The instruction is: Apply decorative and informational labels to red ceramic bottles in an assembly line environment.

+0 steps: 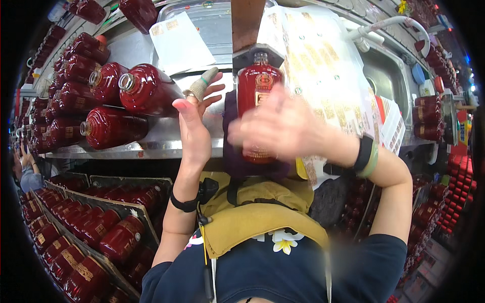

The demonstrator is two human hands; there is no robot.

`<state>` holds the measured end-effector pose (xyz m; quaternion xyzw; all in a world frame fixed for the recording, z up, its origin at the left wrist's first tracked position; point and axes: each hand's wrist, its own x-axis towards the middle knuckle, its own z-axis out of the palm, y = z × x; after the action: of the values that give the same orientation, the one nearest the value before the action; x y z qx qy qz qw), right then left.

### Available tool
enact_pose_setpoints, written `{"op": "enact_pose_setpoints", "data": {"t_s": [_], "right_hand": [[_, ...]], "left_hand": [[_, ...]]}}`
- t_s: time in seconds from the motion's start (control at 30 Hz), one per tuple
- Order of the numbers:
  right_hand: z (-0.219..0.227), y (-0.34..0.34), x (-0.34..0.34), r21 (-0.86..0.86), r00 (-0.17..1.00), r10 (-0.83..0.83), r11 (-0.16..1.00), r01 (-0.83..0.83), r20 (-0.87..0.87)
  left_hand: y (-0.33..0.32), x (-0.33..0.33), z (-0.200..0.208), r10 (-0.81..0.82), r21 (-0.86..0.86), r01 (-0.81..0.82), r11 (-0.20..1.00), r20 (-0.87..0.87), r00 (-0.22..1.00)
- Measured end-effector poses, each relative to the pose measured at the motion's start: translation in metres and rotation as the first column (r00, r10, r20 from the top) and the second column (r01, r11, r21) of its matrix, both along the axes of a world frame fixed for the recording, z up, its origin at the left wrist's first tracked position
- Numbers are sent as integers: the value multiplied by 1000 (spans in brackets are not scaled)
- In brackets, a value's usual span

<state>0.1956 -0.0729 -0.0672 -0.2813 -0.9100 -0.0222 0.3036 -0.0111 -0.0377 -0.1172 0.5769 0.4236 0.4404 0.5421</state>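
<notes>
Here, left hand (199,118) splayed, right hand (283,126) across bottle (249,85).

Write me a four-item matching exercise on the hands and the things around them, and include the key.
1. Left hand
2. Right hand
3. Apron
4. White curved pipe

A. Mustard yellow
B. Arches beside the sink
C. Wears a green-banded finger cover
D. Blurred, over a red bottle

Pairs: 1-C, 2-D, 3-A, 4-B
</notes>
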Motion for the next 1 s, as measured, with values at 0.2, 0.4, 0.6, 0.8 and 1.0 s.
{"op": "enact_pose_setpoints", "data": {"t_s": [0.2, 0.4, 0.6, 0.8, 1.0], "right_hand": [[-2, 24, 45, 293, 941, -338, 897, 330, -26], [-19, -24, 2, -97, 886, -362, 932, 350, -289], [-17, -14, 5, -621, 367, -672, 738, 264, -643], [-38, -23, 17, -690, 264, -805, 592, 416, -531], [-35, -25, 16, -684, 227, -755, 654, 323, -615]], "left_hand": [[-20, 0, -5, -113, -19, 113, 993, 24, 993], [-43, 4, -2, -100, 92, 103, 990, -40, 994], [-66, 5, -11, 38, 525, 227, 820, -446, 894], [-70, 7, 2, 46, 526, 340, 779, -589, 807], [-65, 23, 26, 171, 544, 348, 763, -690, 703]]}}
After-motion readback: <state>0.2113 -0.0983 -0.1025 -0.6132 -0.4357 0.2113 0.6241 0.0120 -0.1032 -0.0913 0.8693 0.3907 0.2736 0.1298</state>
